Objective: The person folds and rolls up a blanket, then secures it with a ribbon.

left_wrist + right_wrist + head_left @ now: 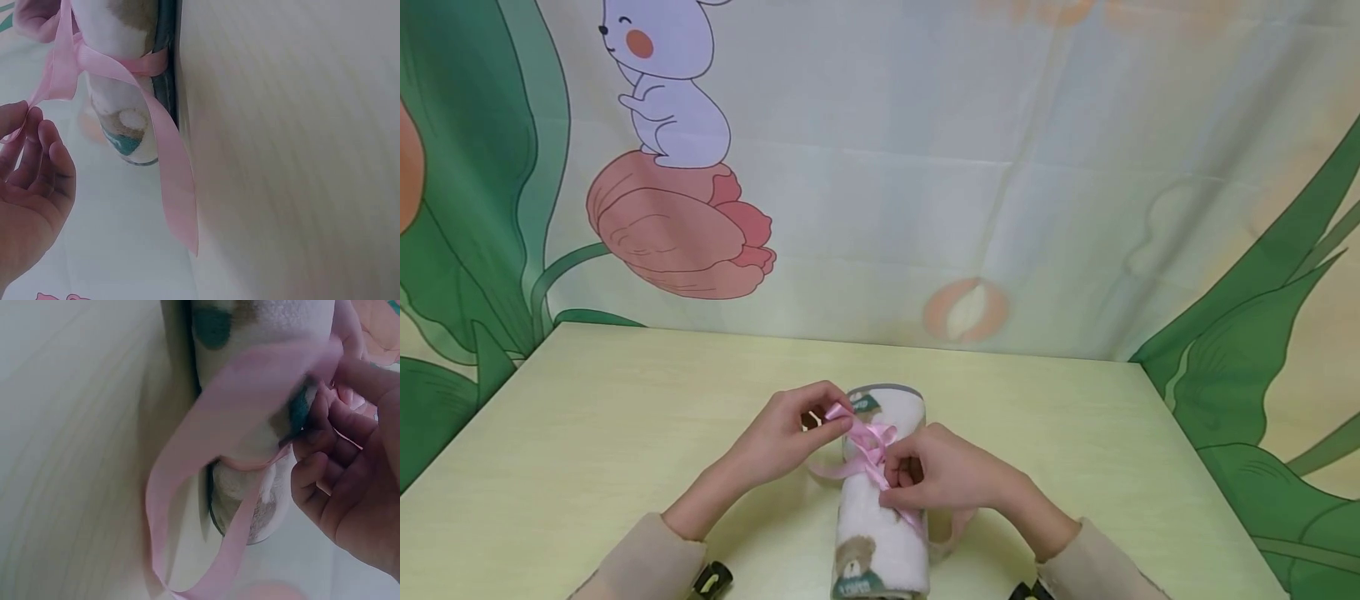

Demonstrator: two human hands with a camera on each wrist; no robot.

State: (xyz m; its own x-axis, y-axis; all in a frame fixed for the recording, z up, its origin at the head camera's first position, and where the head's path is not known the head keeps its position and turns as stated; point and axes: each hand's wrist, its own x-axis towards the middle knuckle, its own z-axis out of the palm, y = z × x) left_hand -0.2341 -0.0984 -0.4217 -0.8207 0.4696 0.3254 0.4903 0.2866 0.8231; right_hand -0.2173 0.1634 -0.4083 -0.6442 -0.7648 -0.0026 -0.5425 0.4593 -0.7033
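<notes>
A rolled white fleece towel (891,546) with brown bears and green patches lies lengthwise on the table, a pink satin ribbon (871,446) wrapped round its middle. Loops of the ribbon bunch on top of the roll. My left hand (792,432) pinches a loop of the ribbon between thumb and index finger, at the roll's left side. Over the right side, my right hand (951,471) pinches another part of the ribbon. One ribbon tail (174,181) hangs down the left side in the left wrist view. In the right wrist view a long ribbon length (159,519) droops beside the roll.
The pale yellow tabletop (685,375) spreads round the roll. Behind it hangs a printed cloth backdrop (865,208) with a rabbit, a tulip and green leaves, reaching down to the table's back edge.
</notes>
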